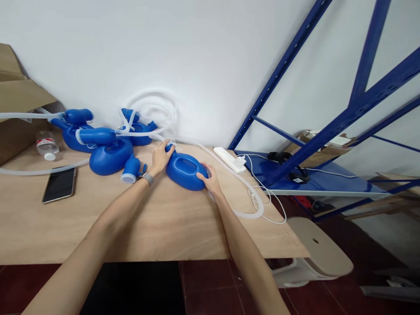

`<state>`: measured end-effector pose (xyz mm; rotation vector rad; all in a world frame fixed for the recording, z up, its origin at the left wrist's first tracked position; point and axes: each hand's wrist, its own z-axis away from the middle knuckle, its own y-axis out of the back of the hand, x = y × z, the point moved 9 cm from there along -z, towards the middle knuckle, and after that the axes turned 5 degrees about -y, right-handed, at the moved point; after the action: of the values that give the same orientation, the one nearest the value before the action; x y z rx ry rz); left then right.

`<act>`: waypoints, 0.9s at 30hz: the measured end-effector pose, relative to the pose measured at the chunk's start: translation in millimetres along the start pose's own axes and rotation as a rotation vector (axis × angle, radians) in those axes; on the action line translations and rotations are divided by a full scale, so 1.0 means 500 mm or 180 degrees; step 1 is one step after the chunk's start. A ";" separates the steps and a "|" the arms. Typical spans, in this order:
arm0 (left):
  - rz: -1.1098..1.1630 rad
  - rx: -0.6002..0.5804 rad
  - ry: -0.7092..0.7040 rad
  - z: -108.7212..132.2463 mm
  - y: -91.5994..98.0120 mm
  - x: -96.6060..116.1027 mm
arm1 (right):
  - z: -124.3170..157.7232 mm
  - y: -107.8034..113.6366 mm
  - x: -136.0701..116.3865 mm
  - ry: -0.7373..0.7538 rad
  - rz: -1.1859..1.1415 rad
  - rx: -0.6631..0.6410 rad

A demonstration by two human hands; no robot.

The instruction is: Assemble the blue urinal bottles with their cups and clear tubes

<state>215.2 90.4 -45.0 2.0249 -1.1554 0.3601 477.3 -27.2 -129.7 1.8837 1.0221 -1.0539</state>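
Observation:
A blue plastic urinal bottle (180, 178) with an oval recess rests on the wooden table in front of me. My left hand (160, 156) is closed around its neck at the upper left. At the bottle's other end, my right hand (211, 178) grips the side, thumb on top and fingers behind. A clear hose (258, 208) loops on the table past my right hand. Left of my left wrist lies a blue funnel-shaped mouthpiece (131, 167) with a white rim. Another blue urinal bottle (110, 158) stands beside it.
More blue bottles and coiled hoses (157, 98) lie against the wall. To the left are a phone (59, 184), a clear water bottle (47, 145) and a cardboard box (19, 98). A power strip (228, 158) with cables, a blue metal rack (278, 57) and a stool (320, 245) are rightward.

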 end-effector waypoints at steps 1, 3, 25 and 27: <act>0.0003 -0.0054 0.0004 -0.007 0.000 -0.003 | 0.000 0.000 0.000 -0.0008 -0.0018 -0.0002; 0.0091 -0.0177 0.0033 -0.020 -0.003 -0.010 | 0.002 -0.001 -0.002 -0.0018 -0.0037 -0.0012; 0.0590 -0.0113 0.0437 -0.011 -0.004 -0.007 | 0.002 -0.004 -0.002 0.0073 0.0015 -0.0034; 0.0577 -0.0066 0.0357 -0.010 -0.005 -0.008 | 0.002 -0.004 -0.001 0.0083 0.0044 -0.0044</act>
<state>215.5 97.2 -44.9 1.8623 -1.2700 0.5426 474.9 -27.6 -130.0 1.8953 1.0272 -1.0144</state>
